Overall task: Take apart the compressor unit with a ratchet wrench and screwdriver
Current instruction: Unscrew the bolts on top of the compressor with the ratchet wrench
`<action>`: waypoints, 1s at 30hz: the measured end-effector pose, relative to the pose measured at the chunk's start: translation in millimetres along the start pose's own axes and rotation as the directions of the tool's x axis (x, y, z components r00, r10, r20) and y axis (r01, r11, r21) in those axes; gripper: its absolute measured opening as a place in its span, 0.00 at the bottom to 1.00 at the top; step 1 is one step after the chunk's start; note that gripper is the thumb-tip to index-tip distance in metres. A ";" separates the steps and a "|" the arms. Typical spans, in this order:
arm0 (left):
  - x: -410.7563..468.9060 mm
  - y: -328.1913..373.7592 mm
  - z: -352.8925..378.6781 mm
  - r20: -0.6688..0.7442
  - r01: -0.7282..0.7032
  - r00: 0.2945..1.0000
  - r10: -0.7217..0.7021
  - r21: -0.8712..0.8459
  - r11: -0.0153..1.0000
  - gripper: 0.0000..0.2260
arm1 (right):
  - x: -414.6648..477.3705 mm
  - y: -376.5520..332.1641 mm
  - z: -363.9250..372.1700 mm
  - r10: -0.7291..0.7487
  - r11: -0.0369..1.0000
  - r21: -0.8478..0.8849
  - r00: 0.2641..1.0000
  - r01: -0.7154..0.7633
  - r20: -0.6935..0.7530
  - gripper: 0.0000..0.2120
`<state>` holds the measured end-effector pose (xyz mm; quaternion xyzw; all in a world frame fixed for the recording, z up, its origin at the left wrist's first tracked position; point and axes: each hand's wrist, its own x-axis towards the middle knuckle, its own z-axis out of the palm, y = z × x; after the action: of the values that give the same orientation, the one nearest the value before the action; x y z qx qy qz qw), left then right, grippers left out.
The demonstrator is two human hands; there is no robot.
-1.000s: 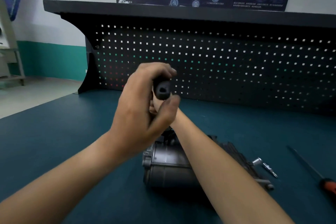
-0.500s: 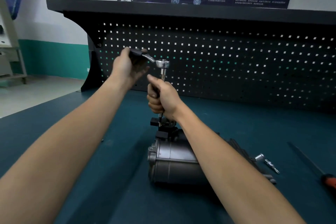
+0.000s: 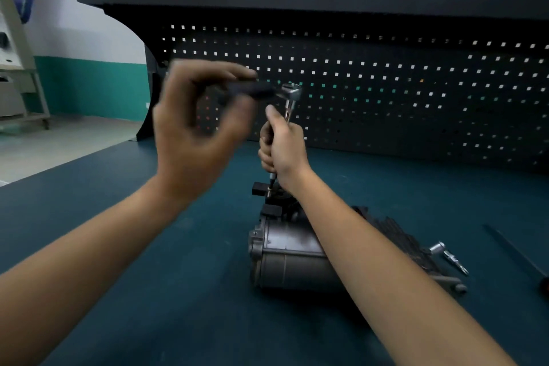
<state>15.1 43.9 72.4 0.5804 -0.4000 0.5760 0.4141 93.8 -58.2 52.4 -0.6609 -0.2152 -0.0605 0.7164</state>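
The grey metal compressor unit [image 3: 285, 258] lies on the teal bench [image 3: 148, 276], its black connector end pointing away from me. A ratchet wrench [image 3: 289, 92] stands over that end on a long upright extension. My right hand [image 3: 282, 148] grips the extension shaft just above the compressor. My left hand [image 3: 196, 131], blurred, holds the wrench's black handle between thumb and fingertips, level with the ratchet head. A screwdriver [image 3: 517, 255] with a red handle lies at the far right edge.
A loose socket and bit [image 3: 448, 255] lie right of the compressor. A black pegboard [image 3: 386, 92] with a shelf on top closes the back of the bench. Open floor and a grey stand [image 3: 20, 68] are to the left.
The left hand swung the ratchet handle from near me out to the left, then back toward me. The right hand stayed on the extension.
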 end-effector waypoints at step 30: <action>27.3 -75.6 7.9 -0.111 0.623 0.444 -0.889 -0.675 0.395 0.13 | 5.1 1.6 -3.0 0.050 0.995 0.075 0.979 -0.066 0.199 0.25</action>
<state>89.4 62.3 98.2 0.4014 -0.1118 0.2897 0.8617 99.7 -59.9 52.8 -0.6399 -0.2679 0.0347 0.7194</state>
